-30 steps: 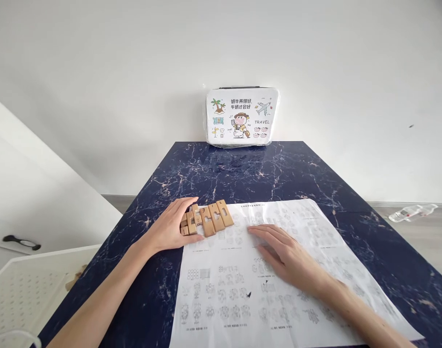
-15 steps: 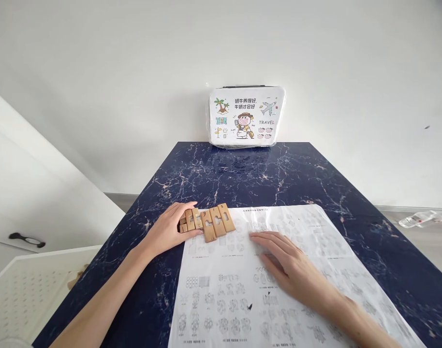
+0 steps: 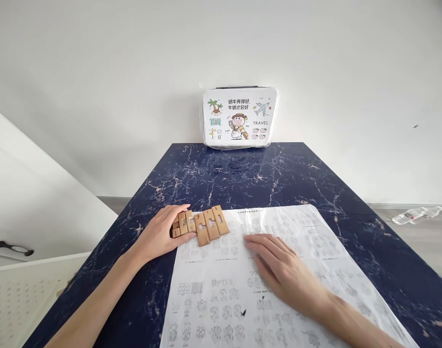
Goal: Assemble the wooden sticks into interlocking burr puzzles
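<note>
The flat, notched, light-brown wooden blocks (image 3: 203, 236) look smooth and matt; the large, white, printed paper sheet (image 3: 210, 270) is faintly creased; the dark-blue, white-veined, marble-patterned tabletop (image 3: 239, 179) is smooth and glossy; shiny, clear plastic film (image 3: 201, 128) wraps the white, rectangular case (image 3: 240, 117).

Printed white paper sheet (image 3: 221, 267) lies on dark-blue marbled table (image 3: 228, 181), at my end. Flat light-brown wooden blocks (image 3: 211, 226) sit across its far-left corner, my left hand (image 3: 156, 229) around their left end. My right hand (image 3: 284, 268) rests on the sheet, right of the blocks. White rectangular cartoon-printed case (image 3: 239, 108) stands behind, at the table's far edge. White perforated basket (image 3: 43, 262): left of table.
</note>
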Tool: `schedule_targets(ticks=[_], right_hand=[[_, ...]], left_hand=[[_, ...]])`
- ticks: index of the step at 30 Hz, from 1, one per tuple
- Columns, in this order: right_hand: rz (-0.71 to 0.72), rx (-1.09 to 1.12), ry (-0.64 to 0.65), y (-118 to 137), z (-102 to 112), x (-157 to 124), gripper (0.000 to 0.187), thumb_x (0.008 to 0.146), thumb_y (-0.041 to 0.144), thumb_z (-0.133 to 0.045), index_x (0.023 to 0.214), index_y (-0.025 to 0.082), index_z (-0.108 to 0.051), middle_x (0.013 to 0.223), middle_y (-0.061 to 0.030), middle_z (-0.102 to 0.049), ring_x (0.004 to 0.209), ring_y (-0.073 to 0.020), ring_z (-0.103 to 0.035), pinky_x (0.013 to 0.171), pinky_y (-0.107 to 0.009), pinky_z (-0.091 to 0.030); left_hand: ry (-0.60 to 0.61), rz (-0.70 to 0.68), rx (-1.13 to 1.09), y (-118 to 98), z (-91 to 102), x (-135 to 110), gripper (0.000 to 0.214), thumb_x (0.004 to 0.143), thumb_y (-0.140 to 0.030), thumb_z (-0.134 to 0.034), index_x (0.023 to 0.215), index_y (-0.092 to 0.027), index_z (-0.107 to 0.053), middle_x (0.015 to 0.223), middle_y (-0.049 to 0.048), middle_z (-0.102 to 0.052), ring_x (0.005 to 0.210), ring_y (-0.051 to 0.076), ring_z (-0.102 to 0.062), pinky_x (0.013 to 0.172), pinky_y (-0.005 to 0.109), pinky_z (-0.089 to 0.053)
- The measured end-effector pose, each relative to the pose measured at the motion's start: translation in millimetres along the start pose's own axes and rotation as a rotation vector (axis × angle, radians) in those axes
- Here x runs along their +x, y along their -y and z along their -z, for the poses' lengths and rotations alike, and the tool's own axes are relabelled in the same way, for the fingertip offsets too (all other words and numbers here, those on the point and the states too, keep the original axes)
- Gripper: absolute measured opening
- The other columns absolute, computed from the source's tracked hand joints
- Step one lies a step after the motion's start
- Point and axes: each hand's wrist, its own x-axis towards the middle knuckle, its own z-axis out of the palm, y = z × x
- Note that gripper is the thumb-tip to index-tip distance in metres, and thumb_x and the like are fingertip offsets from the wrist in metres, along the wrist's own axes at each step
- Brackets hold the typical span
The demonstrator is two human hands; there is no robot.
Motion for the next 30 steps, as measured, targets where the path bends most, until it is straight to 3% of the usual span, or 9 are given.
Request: schedule_targets(ticks=[6, 14, 21, 30], right_hand=[[-0.019, 0.049, -0.001, -3.7, 2.9, 0.4, 0.048, 0.107, 0.013, -0.05, 0.153, 0.028, -0.055, 0.146, -0.0096, -0.068, 0.134, -0.0287, -0.066, 0.108, -0.05, -0.063], [-0.05, 0.139, 0.036, -1.4, 12.3, -0.1, 0.045, 0.108, 0.015, -0.05, 0.15, 0.031, -0.057, 0.148, -0.0101, -0.067, 0.137, -0.0306, -0.064, 0.11, -0.056, -0.061], [-0.043, 0.145, 0.042, -5.9, 13.8, -3.3, 0.039, 0.107, 0.016, -0.052, 0.141, 0.03, -0.063, 0.147, -0.0081, -0.068, 0.139, -0.0296, -0.063, 0.111, -0.053, -0.061], [-0.038, 0.145, 0.037, -4.9, 16.0, -4.0, 0.036, 0.109, 0.016, -0.049, 0.139, 0.029, -0.063, 0.147, -0.0084, -0.068, 0.138, -0.0293, -0.063, 0.111, -0.054, -0.061]], left_hand=[[-0.02, -0.004, 0.0, -2.0, 1.4, 0.2, 0.066, 0.096, -0.064, -0.067, 0.149, -0.028, -0.051, 0.139, 0.0112, -0.067, 0.126, 0.036, -0.065, 0.106, 0.051, -0.055], [-0.01, 0.01, -0.029, -2.3, 3.5, -0.6, 0.065, 0.097, -0.064, -0.069, 0.149, -0.03, -0.051, 0.139, 0.0108, -0.066, 0.127, 0.037, -0.065, 0.107, 0.052, -0.055], [-0.006, 0.069, -0.04, -3.1, 5.5, -2.2, 0.069, 0.093, -0.068, -0.072, 0.149, -0.032, -0.053, 0.135, 0.0093, -0.068, 0.119, 0.035, -0.07, 0.099, 0.047, -0.059], [0.006, 0.039, 0.016, 0.7, 5.3, -2.0, 0.073, 0.093, -0.069, -0.071, 0.151, -0.03, -0.049, 0.141, 0.0116, -0.065, 0.126, 0.038, -0.065, 0.103, 0.05, -0.056]])
